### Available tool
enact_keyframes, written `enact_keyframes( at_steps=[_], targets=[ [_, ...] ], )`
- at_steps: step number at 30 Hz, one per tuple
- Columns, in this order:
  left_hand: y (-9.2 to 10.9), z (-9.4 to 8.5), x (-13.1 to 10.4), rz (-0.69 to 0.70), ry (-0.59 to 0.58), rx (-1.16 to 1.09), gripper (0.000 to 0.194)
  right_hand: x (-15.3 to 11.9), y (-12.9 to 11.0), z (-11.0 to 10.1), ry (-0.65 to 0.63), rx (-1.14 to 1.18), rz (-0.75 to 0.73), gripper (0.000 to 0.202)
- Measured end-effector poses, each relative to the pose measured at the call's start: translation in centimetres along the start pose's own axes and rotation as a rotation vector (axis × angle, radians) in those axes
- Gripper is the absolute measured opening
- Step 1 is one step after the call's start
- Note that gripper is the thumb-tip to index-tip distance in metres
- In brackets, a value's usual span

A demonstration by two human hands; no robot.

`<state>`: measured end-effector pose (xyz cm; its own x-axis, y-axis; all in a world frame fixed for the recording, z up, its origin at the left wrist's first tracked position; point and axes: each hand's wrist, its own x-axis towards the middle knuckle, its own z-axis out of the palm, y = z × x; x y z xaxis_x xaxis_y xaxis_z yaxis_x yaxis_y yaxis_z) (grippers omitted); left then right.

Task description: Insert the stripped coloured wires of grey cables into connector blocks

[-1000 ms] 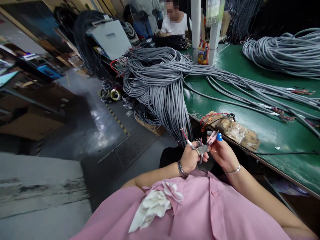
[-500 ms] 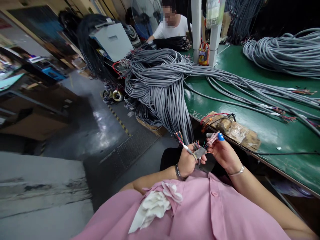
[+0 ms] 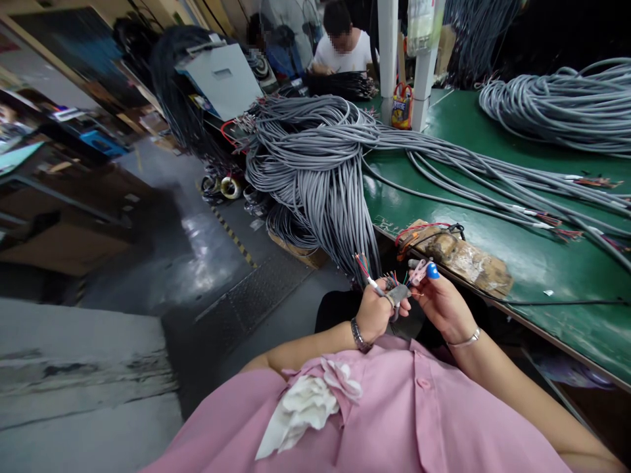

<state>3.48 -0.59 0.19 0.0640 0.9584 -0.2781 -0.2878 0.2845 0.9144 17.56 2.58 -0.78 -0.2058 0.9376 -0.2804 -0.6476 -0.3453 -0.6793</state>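
Surface: green, smooth, v. shiny. Gray cables: smooth, look like plastic w/ a soft shine. Block: looks like wood, rough & worn. Shirt: pink cloth, matt. Bracelet: shiny metal.

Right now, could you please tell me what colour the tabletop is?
The tabletop is green; it shows best in the head view.

Bent further down at the head in the case of 1 co-worker, drawn back in from a sideways arm reach 0.5 s ago, shifted slightly closer to the right hand with the left hand and its grey cable
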Motion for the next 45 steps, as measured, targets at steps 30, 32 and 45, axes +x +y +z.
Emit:
enact_keyframes(
  at_steps=[30,32,45],
  targets=[
    [0.1,-1.7,-1.0,0.098,-0.071,-0.054,0.035,-1.9,0.9,0.0,-0.186,-0.169,0.129,0.021],
    [0.3,-1.9,-1.1,0.069,-0.147,-0.053,0.037,-1.6,1.1,-0.2,-0.22,-0.138,0.15,0.02],
    [1.3,-1.5,-0.3,0.139,-0.11,-0.042,0.033,0.3,0.0,-0.6,0.011,-0.334,-0.17,0.037]
  ],
)
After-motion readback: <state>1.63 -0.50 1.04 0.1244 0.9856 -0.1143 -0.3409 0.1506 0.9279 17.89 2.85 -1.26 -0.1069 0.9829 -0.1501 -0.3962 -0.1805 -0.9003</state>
